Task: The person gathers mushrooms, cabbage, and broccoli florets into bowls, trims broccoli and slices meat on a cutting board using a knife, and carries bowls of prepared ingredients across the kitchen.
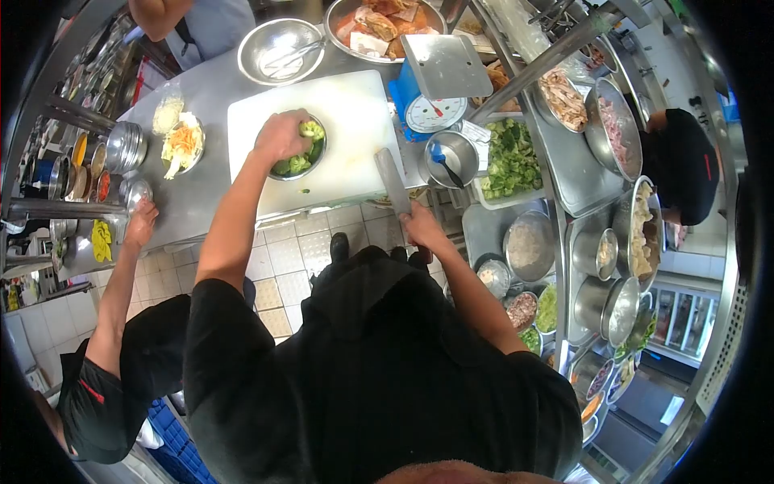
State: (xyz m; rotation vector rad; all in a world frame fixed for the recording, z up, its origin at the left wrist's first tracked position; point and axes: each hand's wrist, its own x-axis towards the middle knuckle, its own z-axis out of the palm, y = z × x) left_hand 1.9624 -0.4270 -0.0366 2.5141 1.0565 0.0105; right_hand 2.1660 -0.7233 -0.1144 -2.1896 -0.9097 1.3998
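On the white cutting board stands a small metal bowl of broccoli florets. My left hand reaches into it from above, fingers curled down on the broccoli; the fingertips are partly hidden. Below the bowl, a small green scrap lies on the board. Low at the board's right corner, my right hand is closed around the handle of a wide-bladed knife. The blade points up and away, over the board's right edge.
Right of the board stand a blue kitchen scale, a metal pot with a blue-handled utensil, and a tub of broccoli. An empty-looking metal bowl is behind. A co-worker's hand is at the left counter, beside a vegetable bowl.
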